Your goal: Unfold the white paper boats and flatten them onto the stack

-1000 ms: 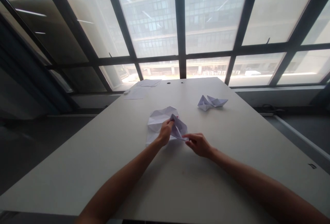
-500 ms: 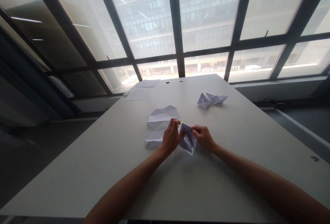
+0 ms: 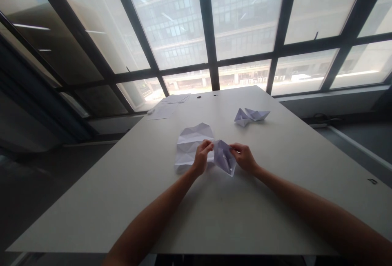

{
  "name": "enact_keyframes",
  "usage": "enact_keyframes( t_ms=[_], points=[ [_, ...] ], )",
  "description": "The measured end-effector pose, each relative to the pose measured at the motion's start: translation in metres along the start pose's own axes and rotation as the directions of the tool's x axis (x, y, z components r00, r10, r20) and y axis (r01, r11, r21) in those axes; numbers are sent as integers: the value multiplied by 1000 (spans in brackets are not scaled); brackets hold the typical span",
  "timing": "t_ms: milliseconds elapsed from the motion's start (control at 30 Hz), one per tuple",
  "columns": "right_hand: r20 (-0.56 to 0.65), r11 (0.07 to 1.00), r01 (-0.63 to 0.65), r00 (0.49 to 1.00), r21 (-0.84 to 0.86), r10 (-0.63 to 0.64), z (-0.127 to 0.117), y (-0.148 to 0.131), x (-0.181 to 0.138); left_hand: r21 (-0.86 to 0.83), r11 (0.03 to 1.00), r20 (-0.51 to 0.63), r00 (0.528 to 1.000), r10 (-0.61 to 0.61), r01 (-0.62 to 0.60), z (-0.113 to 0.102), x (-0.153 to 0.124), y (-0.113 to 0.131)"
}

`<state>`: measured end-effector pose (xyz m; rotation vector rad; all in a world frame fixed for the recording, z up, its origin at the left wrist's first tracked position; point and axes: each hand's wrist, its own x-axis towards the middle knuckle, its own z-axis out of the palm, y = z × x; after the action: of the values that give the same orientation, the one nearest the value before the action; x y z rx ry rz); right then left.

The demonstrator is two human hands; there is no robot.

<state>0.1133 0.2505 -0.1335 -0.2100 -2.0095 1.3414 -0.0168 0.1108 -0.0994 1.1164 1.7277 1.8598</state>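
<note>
Since half a second ago, folded paper point(image 3: 224, 158) sits slightly higher, pinched between left hand point(image 3: 202, 156) and right hand point(image 3: 244, 156) above table point(image 3: 245, 217). Count: one creased sheet point(image 3: 191, 145); apparently two paper boats point(image 3: 251, 116).

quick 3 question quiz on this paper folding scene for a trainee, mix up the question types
1. True or false: both hands grip the same folded paper piece.
2. Which lies just beyond the left hand? A) creased open sheet B) scissors C) a cup
3. Fill in: the finished paper boat sits on the table toward the ____ side, away from the right hand.

Key: 1 true; 2 A; 3 right
</note>
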Motion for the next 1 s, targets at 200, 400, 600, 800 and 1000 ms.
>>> enact_keyframes(
  t_ms=[200,400,600,800,1000],
  points=[
    [141,999,17,990,-36,-12,-2,0,4,-208,965,69,986,-151,163,-7,10,-8],
    [-115,957,80,987,-280,-116,-1,-8,2,394,878,-55,946,318,-272,0,0,-4],
    [-102,900,158,971,-407,-216,0,-16,-5,654,691,-11,909,417,-309,9,-11,0],
    [-89,864,188,962,-468,-257,3,-18,-9,786,496,96,865,493,-370,9,-15,7],
    [28,825,269,955,-497,-295,7,-23,-13,746,587,48,904,426,-316,10,-13,9]
  ],
)
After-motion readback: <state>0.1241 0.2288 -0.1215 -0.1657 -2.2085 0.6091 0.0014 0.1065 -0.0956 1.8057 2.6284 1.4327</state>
